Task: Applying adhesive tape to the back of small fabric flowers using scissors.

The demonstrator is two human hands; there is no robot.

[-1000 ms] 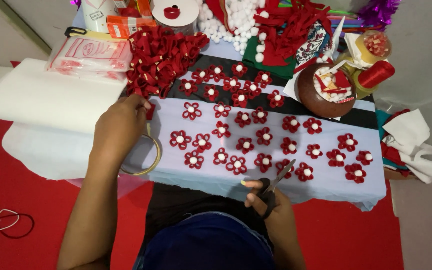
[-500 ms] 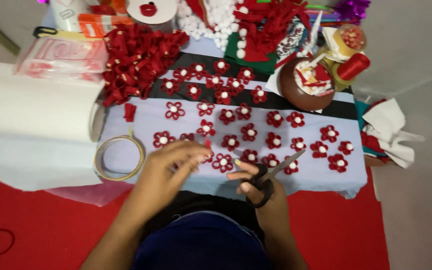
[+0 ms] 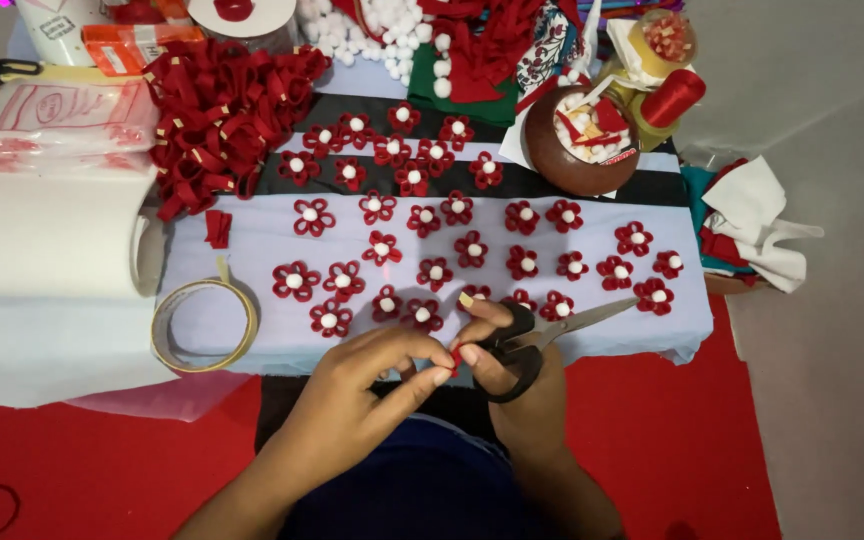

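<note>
Red bit [image 3: 455, 357] betw. fingertips too small to ID, white roll [image 3: 32, 240] cut off left

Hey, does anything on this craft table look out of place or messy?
One loose red ribbon piece lies apart from the ribbon-loop pile. Otherwise the red flowers sit in tidy rows; nothing spilled.

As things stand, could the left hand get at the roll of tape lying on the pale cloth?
Probably yes. The ring-shaped roll of yellowish tape lies flat and uncovered on the pale blue cloth, with nothing between it and the left hand. That hand is pinching a small red piece, though, so it would need to let go first.
</note>
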